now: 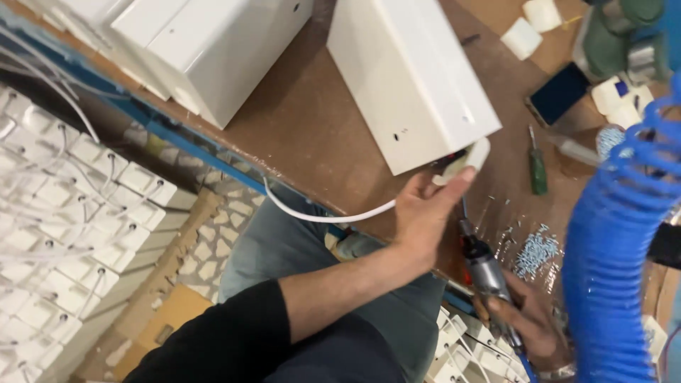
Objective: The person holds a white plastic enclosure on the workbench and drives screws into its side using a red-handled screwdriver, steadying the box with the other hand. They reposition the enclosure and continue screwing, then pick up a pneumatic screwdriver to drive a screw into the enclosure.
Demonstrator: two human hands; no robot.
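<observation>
The left hand (pixel 425 213) pinches a small white part (pixel 464 162) against the white metal box (pixel 411 78) near the workbench (pixel 319 135) edge, so hold it steady while the right hand (pixel 528 323), wrapped tight around the air screwdriver (pixel 486 273), lines the tip up straight.

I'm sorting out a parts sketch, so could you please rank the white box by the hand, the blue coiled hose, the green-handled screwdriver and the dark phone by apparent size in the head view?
1. white box
2. blue coiled hose, though it is close to the camera, so its rank against the box is unsure
3. dark phone
4. green-handled screwdriver
</observation>
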